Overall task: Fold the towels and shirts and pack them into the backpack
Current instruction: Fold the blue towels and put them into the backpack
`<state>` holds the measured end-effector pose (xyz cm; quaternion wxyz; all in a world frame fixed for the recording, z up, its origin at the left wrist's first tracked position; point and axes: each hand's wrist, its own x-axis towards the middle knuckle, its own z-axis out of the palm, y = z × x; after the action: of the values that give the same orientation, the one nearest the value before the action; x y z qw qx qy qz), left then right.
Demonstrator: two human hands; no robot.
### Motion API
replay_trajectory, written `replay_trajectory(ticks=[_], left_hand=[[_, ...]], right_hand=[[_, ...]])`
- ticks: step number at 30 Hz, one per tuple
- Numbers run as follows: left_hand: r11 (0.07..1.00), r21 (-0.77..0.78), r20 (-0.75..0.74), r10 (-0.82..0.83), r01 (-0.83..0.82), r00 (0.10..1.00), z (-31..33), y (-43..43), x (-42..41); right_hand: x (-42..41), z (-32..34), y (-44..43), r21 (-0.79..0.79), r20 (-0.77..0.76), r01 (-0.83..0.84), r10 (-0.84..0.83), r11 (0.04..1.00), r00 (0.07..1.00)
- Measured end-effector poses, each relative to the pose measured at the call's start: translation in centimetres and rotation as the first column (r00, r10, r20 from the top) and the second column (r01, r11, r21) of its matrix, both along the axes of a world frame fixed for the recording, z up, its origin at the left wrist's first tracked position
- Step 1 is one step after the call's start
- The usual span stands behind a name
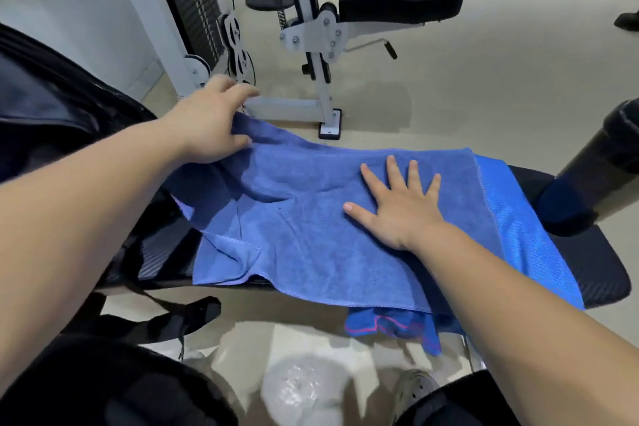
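Head view: blue towel [304,218] lies spread across the black chair seat [594,273] at frame centre. At upper left the left hand [211,124] pinches its far corner, fingers curled over the edge; the right hand [401,207] presses flat mid-towel, fingers splayed.

Dim, even indoor light falls from overhead onto a pale floor [501,90], where a weight machine [311,45] throws a soft, diffuse shadow to its right. The white wall panel [86,10] at upper left is the brightest area and slightly washed out, perhaps from a source outside the frame. The blue towel [294,218] at centre is the sharpest zone. The black backpack [52,107] loses its detail in shadow. Wide-angle distortion stretches both forearms at the lower corners and bows the frame edges, and the bottom centre is smeared by blur.
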<state>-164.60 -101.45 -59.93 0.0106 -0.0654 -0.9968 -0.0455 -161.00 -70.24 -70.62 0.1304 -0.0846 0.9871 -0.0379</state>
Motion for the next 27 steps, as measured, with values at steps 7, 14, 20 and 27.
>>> replay_trajectory(ticks=[7, 14, 20, 27], left_hand=[[0.991, -0.027, -0.033, 0.129, -0.130, 0.991, -3.9, 0.2, 6.6], [0.938, -0.038, 0.196, 0.346, -0.346, 0.918, -6.6, -2.0, 13.0], [0.905, 0.083, 0.221, 0.391, -0.417, 0.893, -7.7, -1.8, 13.6], [0.851, 0.261, 0.231, 0.403, -0.456, 0.885, -8.0, -1.3, 13.0]], right_hand=[[1.6, 0.2, -4.6, -0.025, 0.026, -0.174, 0.174, 0.984, 0.984], [1.7, 1.8, -9.7, -0.206, -0.041, -0.333, 0.332, 0.920, 0.942], [0.7, 3.9, -17.2, -0.293, -0.033, -0.493, 0.507, 0.819, 0.861], [-2.2, 3.4, -23.7, 0.005, 0.059, -0.603, 0.602, 0.797, 0.796]])
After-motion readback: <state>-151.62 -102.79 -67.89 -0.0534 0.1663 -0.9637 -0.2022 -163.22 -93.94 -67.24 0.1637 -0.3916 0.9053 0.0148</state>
